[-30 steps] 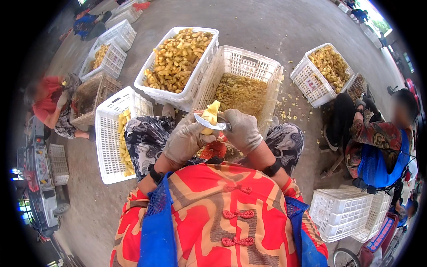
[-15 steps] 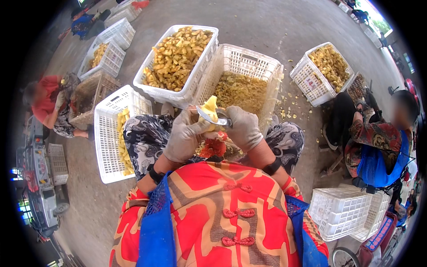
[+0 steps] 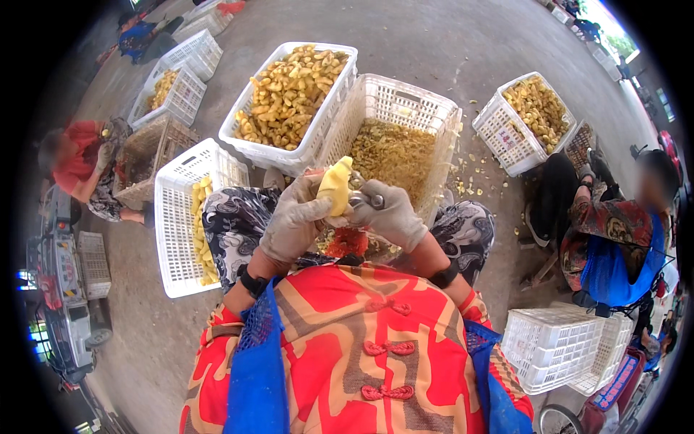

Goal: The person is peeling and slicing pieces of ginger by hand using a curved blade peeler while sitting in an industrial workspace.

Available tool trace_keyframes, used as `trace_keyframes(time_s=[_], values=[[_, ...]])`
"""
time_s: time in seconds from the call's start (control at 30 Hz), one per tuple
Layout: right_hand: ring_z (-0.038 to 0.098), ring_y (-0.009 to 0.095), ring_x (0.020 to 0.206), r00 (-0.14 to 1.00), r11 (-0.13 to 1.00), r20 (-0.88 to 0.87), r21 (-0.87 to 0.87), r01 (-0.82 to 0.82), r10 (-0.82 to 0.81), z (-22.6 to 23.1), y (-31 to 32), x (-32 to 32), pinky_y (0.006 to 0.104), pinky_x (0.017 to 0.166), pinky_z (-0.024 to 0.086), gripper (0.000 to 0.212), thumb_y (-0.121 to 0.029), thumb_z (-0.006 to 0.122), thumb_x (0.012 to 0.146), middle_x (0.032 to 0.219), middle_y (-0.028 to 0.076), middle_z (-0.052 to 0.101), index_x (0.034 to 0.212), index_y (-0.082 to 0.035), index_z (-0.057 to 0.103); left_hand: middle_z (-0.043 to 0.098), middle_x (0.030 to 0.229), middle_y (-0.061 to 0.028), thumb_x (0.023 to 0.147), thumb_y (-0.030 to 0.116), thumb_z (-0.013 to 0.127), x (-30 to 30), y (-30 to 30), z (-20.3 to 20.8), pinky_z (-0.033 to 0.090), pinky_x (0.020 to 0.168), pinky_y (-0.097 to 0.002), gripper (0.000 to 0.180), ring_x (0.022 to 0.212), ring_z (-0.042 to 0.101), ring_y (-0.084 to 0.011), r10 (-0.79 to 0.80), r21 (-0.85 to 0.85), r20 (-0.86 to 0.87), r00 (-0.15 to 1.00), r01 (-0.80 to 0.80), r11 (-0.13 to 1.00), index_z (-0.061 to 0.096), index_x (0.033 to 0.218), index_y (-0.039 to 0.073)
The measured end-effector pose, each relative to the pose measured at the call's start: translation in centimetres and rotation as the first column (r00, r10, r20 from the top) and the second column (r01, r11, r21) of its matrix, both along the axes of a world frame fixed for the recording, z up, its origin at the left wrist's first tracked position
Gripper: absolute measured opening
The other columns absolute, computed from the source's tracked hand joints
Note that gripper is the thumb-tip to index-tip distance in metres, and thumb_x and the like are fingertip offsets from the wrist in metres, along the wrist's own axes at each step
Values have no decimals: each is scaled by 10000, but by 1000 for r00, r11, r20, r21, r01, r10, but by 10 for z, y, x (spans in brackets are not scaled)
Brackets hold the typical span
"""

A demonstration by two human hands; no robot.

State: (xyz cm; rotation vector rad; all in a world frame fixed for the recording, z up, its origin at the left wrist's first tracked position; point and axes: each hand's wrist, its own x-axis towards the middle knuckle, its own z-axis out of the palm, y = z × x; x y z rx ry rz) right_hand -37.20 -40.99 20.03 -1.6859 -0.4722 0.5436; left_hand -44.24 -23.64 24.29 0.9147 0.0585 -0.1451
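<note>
My gloved left hand is closed round a pale yellow piece of ginger root, its upper part peeled and smooth. Beside it my gloved right hand grips a small metal peeling knife. Only a bit of its shiny metal shows; the blade is mostly hidden by the ginger and fingers. Both hands meet above my lap, close to the near end of a white crate with ginger peelings at its bottom. Something red and orange lies below the hands.
At the front left stands a crate heaped with unpeeled ginger. Another crate by my left leg holds peeled ginger. Co-workers sit at the left and right among more crates. Peel scraps dot the concrete floor.
The knife has turned from lying across the ginger, its curved blade in plain view, to mostly hidden on the right side. The ginger now stands more upright in my left hand.
</note>
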Motion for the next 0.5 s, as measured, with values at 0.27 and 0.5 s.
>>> trace_keyframes(time_s=[0.27,0.5], values=[[617,336,677,931,977,364,-208,45,35,-8,-6,5,389,606,489,262,-293,698,805,733,172,618,860,-58,599,566,1181,-111,828,166,660,-6,-4,9,519,716,-249,615,939,603,-162,30,234,-27,999,-23,972,401,1355,-21],[624,348,692,850,986,522,-165,17,73,-8,-9,3,405,593,485,242,-275,707,778,738,143,620,832,-68,593,562,1210,-115,744,202,729,-6,1,10,508,777,-270,725,975,602,-175,-34,252,-27,999,39,967,397,1351,-12]])
